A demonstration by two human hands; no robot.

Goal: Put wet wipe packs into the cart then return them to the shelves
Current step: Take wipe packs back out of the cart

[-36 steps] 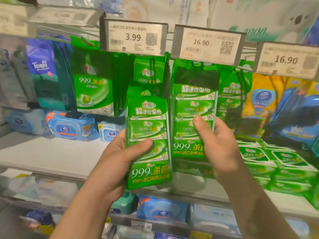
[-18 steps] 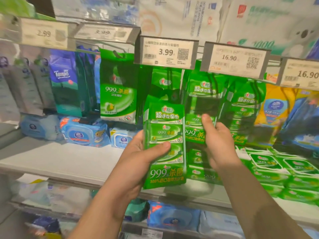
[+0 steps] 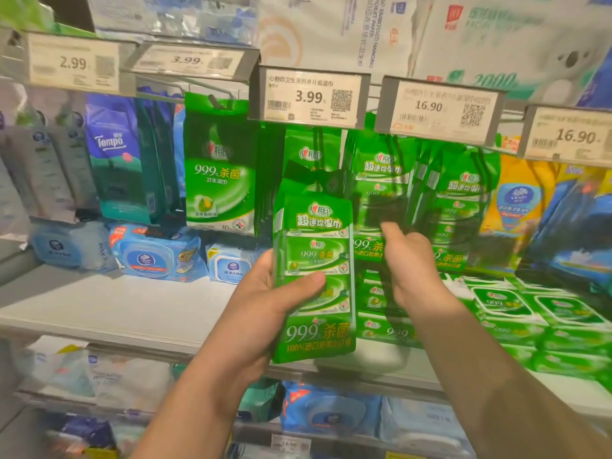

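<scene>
The left hand (image 3: 261, 313) grips a green pack (image 3: 316, 276) upright, before the shelf (image 3: 109, 313) edge. The right hand (image 3: 409, 270), blurred, reaches among hanging packs (image 3: 381, 180); its grip I cannot tell.

Bright, even overhead store light fills the wide-angle view, edges bow and soften, the right hand (image 3: 409, 266) and hanging green packs (image 3: 381, 207) smear with motion blur, while the 3.99 price tag (image 3: 309, 97) stays sharp.
</scene>
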